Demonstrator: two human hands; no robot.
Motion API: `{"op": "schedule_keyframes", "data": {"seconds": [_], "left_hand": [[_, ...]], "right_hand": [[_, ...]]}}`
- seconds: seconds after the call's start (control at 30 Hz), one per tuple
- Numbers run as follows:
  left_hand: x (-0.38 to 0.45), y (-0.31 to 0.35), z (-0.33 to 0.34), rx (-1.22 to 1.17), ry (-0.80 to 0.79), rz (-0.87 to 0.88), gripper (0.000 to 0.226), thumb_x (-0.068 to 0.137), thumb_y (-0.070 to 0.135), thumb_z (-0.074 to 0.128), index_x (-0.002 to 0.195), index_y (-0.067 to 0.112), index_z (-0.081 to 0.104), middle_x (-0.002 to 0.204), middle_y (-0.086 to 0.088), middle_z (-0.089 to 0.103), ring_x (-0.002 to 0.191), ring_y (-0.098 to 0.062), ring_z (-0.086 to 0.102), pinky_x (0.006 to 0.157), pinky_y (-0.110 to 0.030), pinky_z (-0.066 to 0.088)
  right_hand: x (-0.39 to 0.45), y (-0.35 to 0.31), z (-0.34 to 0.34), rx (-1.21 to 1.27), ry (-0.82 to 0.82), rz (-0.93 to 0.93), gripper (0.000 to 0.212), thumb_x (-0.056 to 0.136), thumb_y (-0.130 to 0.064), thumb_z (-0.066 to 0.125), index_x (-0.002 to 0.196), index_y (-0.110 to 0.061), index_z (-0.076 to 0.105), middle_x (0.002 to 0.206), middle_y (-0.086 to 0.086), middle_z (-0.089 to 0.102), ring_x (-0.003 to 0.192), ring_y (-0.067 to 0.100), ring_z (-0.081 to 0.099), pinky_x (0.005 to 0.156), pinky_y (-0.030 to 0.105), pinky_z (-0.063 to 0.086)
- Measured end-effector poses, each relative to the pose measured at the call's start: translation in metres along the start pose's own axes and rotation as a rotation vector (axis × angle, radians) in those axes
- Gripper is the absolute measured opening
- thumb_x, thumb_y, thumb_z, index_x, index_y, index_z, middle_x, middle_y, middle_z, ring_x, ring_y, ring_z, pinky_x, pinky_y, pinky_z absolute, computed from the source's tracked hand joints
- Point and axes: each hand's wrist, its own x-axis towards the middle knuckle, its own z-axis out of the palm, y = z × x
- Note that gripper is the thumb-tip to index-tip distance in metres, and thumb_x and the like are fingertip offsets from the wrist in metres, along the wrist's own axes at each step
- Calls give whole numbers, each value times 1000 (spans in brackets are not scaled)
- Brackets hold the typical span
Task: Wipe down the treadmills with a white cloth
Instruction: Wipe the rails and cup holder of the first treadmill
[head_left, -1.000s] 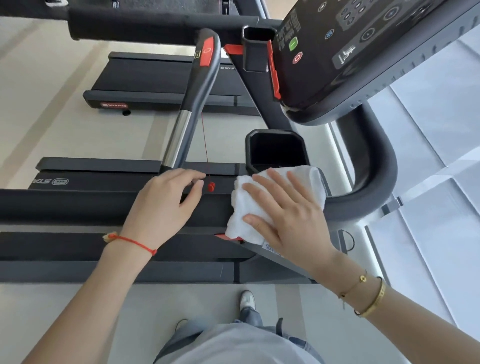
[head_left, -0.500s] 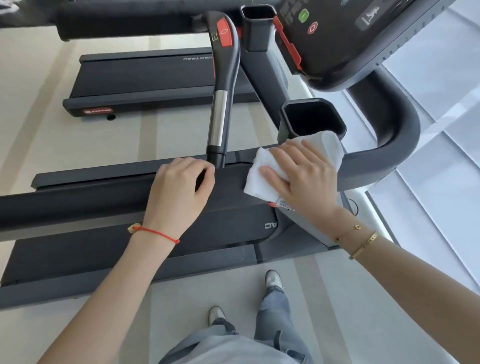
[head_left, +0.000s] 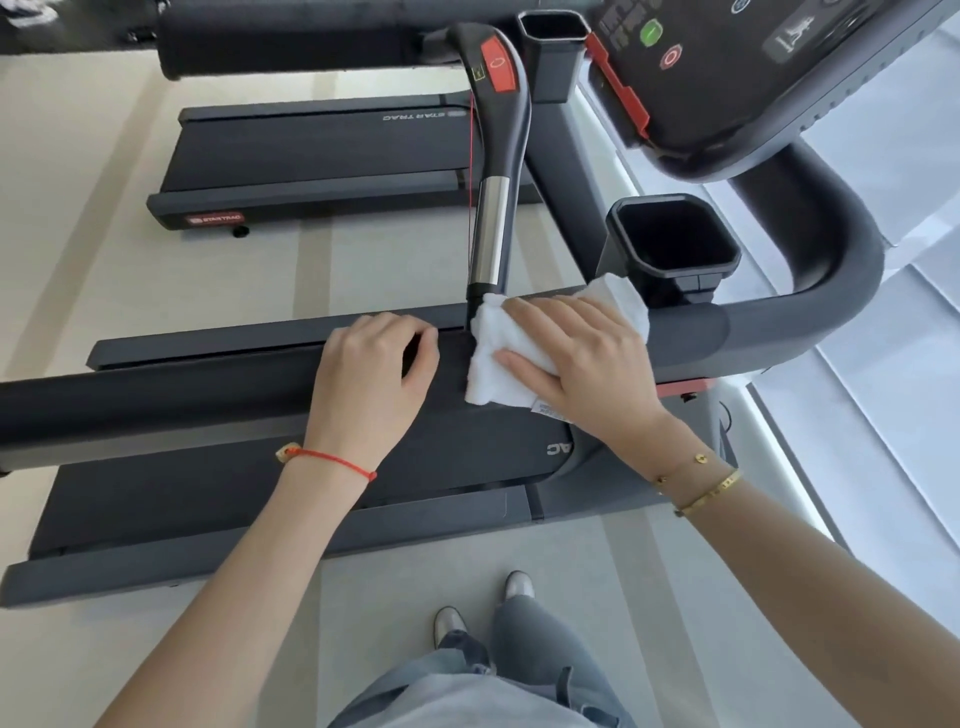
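the right hand lies flat with its fingers spread and straight on a crumpled white terry cloth, pressing it onto the thick dark grey padded side rail of the near treadmill, likely so the whole palm drives the wipe; the left hand, just beside the cloth's free edge, curls its fingers over the same rail, apparently to steady the body. the cloth sits under the right palm at the foot of the black and chrome upright handle, below the black cup holder, its long axis running across the rail, while the rail runs from the left hand away to the left.
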Motion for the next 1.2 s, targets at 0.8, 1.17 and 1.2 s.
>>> {"op": "schedule_keyframes", "data": {"seconds": [0.8,1.17,1.2], "left_hand": [[-10,-21,-10,97,93,-46,14,96,17,58,89,14,71,85,3,71,83,-23,64,88,-41,43],[-34,-104,-69,163,97,-97,20,96,15,52,84,13,68,78,3,67,80,-24,62,86,-41,43],[-36,-115,-75,170,94,-94,19,96,14,54,84,13,69,78,3,68,80,-24,63,86,-42,43]], "right_hand": [[16,-46,27,-97,108,-75,43,98,-51,49,111,-15,69,98,1,68,84,21,64,79,34,52],[70,-147,58,-18,64,-61,46,100,-52,42,101,-16,70,79,-3,65,67,18,61,65,34,51],[75,-157,61,-17,63,-53,45,100,-51,42,100,-16,70,78,-3,65,66,18,61,65,34,51]]}}
